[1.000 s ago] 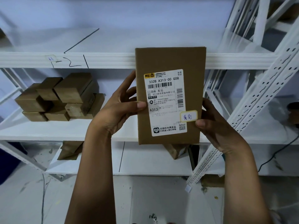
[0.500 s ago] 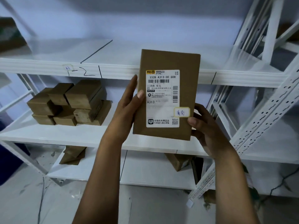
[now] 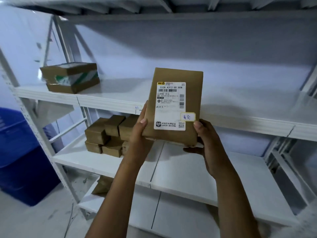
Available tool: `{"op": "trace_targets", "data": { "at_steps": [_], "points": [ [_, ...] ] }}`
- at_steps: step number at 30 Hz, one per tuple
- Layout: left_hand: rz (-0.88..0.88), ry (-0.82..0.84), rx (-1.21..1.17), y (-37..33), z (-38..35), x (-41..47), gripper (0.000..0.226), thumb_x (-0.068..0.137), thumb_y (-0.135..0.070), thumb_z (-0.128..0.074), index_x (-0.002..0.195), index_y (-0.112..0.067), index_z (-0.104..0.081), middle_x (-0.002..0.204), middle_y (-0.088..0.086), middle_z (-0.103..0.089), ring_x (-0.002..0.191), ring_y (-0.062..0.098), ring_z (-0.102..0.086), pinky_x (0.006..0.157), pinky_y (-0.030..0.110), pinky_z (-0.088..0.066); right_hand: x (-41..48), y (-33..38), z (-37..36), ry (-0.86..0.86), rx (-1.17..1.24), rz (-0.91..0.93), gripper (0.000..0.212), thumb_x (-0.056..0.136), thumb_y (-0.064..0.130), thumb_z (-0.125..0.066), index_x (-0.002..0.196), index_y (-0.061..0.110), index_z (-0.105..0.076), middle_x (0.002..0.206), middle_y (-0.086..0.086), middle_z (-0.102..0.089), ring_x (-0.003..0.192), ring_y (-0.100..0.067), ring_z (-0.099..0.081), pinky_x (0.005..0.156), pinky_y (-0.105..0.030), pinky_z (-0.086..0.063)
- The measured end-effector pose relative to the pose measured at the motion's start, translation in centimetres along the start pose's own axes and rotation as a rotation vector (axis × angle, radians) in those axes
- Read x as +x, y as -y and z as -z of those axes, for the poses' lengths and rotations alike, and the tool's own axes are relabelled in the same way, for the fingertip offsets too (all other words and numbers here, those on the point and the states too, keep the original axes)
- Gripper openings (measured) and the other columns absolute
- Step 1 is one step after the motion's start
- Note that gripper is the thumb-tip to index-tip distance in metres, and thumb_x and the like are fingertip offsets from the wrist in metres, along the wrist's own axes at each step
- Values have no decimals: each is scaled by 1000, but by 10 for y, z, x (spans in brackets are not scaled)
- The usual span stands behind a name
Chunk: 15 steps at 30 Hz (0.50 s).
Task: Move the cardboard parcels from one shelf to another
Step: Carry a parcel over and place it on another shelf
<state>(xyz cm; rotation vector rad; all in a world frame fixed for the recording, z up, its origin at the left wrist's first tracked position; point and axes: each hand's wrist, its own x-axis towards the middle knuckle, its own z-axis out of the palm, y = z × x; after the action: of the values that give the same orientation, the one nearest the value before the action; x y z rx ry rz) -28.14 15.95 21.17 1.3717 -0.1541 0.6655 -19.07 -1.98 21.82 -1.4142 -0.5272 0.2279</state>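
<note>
A flat brown cardboard parcel (image 3: 192,79) with a white shipping label is held upright in front of the upper shelf (image 3: 109,100). My left hand (image 3: 139,134) grips its lower left edge, thumb on the front. My right hand (image 3: 205,136) grips its lower right corner, thumb beside a small yellow-edged sticker. A pile of several small brown parcels (image 3: 106,134) lies on the middle shelf (image 3: 188,172), left of my left hand. A taped cardboard box (image 3: 72,78) sits at the left end of the upper shelf.
White metal shelving fills the view, with slanted uprights (image 3: 288,160) on the right. A blue bin (image 3: 22,155) stands on the floor at the left. Another brown parcel (image 3: 103,186) lies on the lowest shelf.
The parcel and both hands have risen from the middle-shelf level to the front of the upper shelf. The view has tilted up, bringing the taped box and blue bin into sight.
</note>
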Motion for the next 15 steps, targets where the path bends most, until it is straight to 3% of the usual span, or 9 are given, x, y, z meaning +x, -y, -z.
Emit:
{"op": "trace_targets", "data": {
  "at_steps": [2,3,5,8,11,13,15],
  "points": [
    [-28,24,-15,-6,12,10,52,109,-8,-24,150,23,-29,131,42,-59,76,0,-75,68,12,-55,12,0,-19,-19,-33,9,58,83,64,-51,131,31,-56,121,4,-74,109,-21,-72,85,-48,-64],
    [-4,-9,-82,-7,18,21,54,108,-11,-28,152,19,-31,144,44,-50,84,2,-75,73,13,-55,18,1,-27,-30,-49,15,59,83,68,-48,130,33,-56,119,8,-74,109,-18,-71,88,-47,-63],
    [63,-51,-139,-9,31,44,57,104,-14,-30,157,8,-33,154,37,-44,96,5,-75,79,15,-56,32,5,-45,-72,-75,39,64,80,76,-44,127,36,-57,115,15,-73,108,-12,-70,90,-40,-60],
    [50,-40,-91,-13,49,71,53,108,-5,-23,159,5,-29,150,30,-52,104,1,-76,77,12,-55,59,14,-71,-169,-108,115,52,82,73,-44,111,32,-58,117,6,-72,102,-7,-69,81,-27,-55],
    [9,-53,-13,-13,73,101,66,98,-21,-35,162,-5,-31,154,27,-51,116,14,-72,85,19,-57,97,19,-95,-176,-88,171,47,85,68,-43,108,29,-56,119,2,-70,94,4,-68,72,-13,-52],
    [43,-93,3,-13,86,123,73,90,-28,-40,160,-6,-37,154,26,-52,114,22,-70,83,21,-56,118,21,-108,-137,-35,218,64,81,75,-42,123,28,-54,125,1,-69,103,0,-69,79,-16,-55],
    [69,-124,-1,-7,101,146,73,89,-29,-40,157,-3,-41,150,24,-57,124,34,-64,86,25,-54,139,17,-119,-116,16,284,73,82,77,-40,135,27,-50,134,0,-66,117,-11,-68,91,-32,-59]
  ]
}}
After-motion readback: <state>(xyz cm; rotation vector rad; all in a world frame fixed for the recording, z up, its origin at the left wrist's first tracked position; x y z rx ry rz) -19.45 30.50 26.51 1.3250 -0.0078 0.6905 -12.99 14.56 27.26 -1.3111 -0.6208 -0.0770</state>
